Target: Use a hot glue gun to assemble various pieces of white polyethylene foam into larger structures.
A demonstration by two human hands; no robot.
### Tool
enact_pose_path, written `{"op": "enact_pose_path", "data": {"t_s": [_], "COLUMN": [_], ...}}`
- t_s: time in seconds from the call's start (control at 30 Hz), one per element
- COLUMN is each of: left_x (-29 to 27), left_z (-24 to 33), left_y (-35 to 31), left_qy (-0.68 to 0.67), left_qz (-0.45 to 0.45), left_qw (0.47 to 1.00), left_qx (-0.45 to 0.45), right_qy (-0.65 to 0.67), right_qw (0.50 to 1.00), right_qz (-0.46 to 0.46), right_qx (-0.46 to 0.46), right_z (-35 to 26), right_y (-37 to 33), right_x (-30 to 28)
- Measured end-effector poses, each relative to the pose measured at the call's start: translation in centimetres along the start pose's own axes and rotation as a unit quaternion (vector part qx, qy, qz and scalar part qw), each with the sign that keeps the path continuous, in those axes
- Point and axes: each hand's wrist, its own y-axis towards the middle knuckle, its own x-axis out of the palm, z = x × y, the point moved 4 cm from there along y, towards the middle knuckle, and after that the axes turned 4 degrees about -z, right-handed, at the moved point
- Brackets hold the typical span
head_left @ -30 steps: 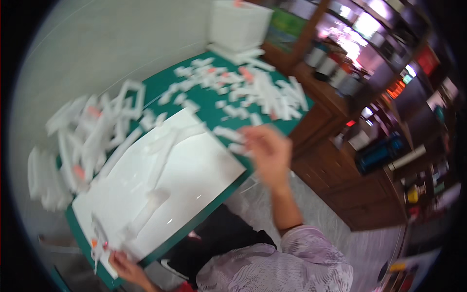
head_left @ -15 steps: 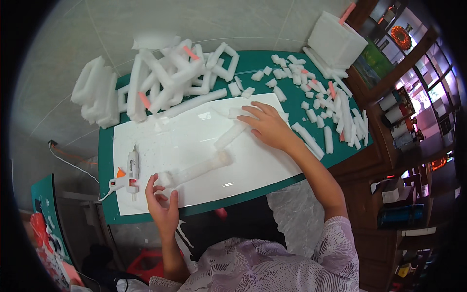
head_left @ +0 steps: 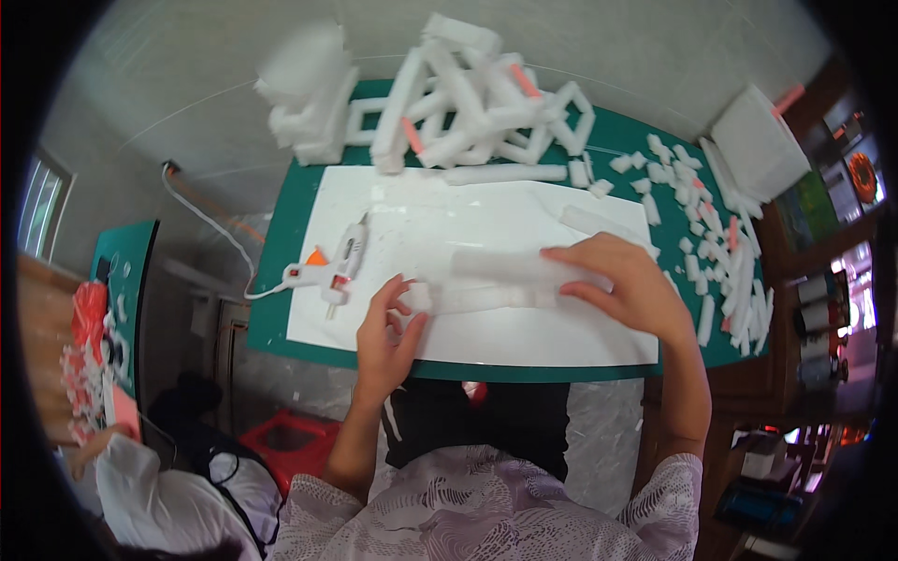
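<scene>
On the white board [head_left: 374, 196], a white foam strip [head_left: 477, 299] lies crosswise with a small foam block [head_left: 418, 298] at its left end. My left hand [head_left: 382, 341] curls its fingers and thumb around that block. A second white foam strip [head_left: 505, 266], blurred by motion, is pinched at its right end between the thumb and fingers of my right hand [head_left: 622, 280]. It sits just beyond the first strip, nearly parallel to it; whether the two touch is unclear. A white hot glue gun [head_left: 339, 271] with an orange part lies left of my left hand.
Foam frames [head_left: 468, 103] are heaped along the far side of the green mat [head_left: 271, 271]. Cut foam pieces [head_left: 697, 215] scatter at right, near a large foam block [head_left: 762, 145]. Another foam strip [head_left: 599, 222] lies beyond my right hand. A person in white [head_left: 178, 491] is at lower left.
My right hand has taken a loose foam strip and brought it nearer, alongside the first strip. My left hand has closed around the end block. The whole view has shifted and turned.
</scene>
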Motion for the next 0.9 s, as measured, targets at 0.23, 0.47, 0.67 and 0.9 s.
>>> {"op": "enact_pose_path", "data": {"t_s": [0.23,0.47,0.67,0.9], "left_x": [-0.4,-0.3,-0.3,-0.3], "left_z": [0.2,0.1,0.0,0.0], "left_y": [0.1,0.1,0.0,0.1], "left_qy": [0.016,0.035,0.034,0.032], "left_qz": [0.011,0.013,0.016,0.013], "left_qw": [1.0,0.999,0.998,0.999], "left_qx": [0.01,0.035,0.043,0.042], "right_qy": [-0.033,-0.065,-0.06,-0.039], "right_qw": [0.995,0.994,0.995,0.997], "right_qz": [-0.065,-0.064,-0.056,-0.035], "right_qx": [-0.065,-0.058,-0.059,-0.057], "right_z": [-2.4,-2.1,-2.1,-2.1], "right_y": [2.9,3.2,2.9,2.7], "right_x": [3.7,4.6,4.5,3.7]}}
